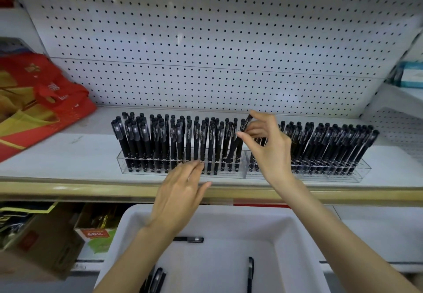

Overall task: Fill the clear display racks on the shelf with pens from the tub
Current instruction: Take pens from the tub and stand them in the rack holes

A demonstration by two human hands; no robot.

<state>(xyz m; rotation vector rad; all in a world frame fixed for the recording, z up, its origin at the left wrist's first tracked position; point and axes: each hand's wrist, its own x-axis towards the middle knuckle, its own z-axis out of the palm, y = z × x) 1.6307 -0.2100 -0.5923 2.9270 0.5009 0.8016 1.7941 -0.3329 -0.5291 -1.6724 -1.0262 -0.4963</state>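
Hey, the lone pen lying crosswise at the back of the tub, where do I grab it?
Pinch the pen mid-barrel from straight above, thumb in front and finger behind. It lies flat and sideways on the tub floor, with bare floor in front of it.

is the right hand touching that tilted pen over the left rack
Touching. The head view shows the right hand pinching the tilted pen between thumb and fingers.
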